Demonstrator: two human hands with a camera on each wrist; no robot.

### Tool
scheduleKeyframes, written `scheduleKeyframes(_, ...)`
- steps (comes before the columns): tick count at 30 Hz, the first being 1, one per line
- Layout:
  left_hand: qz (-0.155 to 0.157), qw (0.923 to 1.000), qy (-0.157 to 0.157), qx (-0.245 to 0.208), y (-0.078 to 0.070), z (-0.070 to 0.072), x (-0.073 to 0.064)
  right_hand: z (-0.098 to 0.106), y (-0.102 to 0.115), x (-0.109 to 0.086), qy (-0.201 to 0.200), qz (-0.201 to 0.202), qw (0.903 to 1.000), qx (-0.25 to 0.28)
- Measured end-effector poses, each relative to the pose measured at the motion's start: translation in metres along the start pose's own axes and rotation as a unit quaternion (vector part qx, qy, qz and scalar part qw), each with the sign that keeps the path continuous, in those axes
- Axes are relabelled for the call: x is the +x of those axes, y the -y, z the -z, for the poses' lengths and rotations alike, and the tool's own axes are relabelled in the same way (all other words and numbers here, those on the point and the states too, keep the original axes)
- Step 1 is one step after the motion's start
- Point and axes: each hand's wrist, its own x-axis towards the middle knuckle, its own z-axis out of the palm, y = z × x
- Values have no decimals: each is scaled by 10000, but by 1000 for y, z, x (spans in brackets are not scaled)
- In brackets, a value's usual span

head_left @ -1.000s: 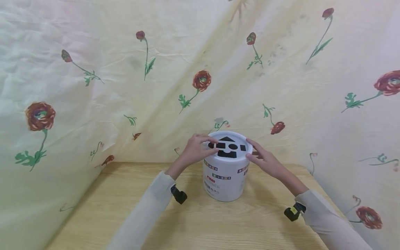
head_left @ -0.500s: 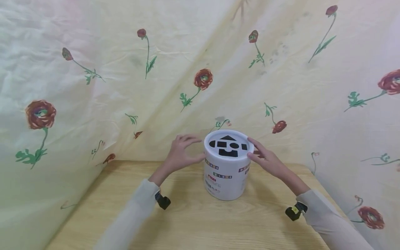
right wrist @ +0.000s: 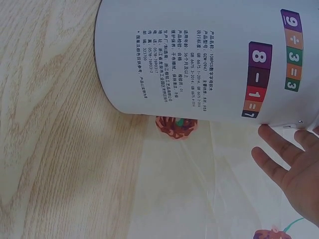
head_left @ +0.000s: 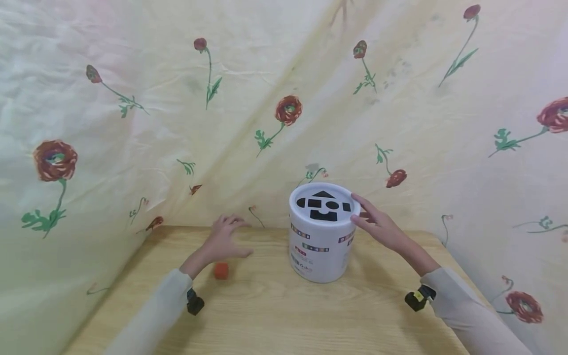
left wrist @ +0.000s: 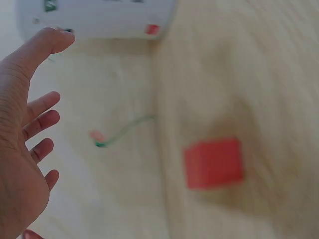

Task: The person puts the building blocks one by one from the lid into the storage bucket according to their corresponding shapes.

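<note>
A white cylindrical bucket (head_left: 312,254) stands upright on the table, printed with coloured number sums. Its white lid (head_left: 299,215) has several black shaped openings, among them a triangle, a circle and rectangles. My right hand (head_left: 379,224) rests against the bucket's right side at the rim, thumb toward the front and fingers spread behind. In the right wrist view the fingers (right wrist: 279,144) lie near-straight against the wall. My left hand (head_left: 224,240) hovers left of the bucket with thumb and fingers apart, holding nothing. Just below it a small red cube (head_left: 221,270) sits on the wood.
The light wooden table (head_left: 284,320) reaches back to a cream cloth (head_left: 235,148) printed with red flowers, which hangs behind and along both sides. Black wrist cameras sit on the left wrist (head_left: 194,301) and the right wrist (head_left: 417,299).
My left hand has left the lid and moved left and down toward the table. The red cube, previously out of sight behind the left arm, now shows. My right hand stays at the rim.
</note>
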Motion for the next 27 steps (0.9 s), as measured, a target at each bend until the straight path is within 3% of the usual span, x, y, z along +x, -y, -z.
scheduleKeyframes(4,128,9993,325,130,15,-4,-15,0,0,1,7,8,10000,-22)
scheduleKeyframes(9,178,9980,509,340,28,-6,-29,1,-1,2,-17,23,10000,-62)
scheduleKeyframes(16,46,9947,835,607,46,-9,-43,0,-2,2,-14,12,10000,-98)
scheduleKeyframes(27,225,9900,1056,907,60,-6,-60,-1,-2,1,-3,-5,10000,-38)
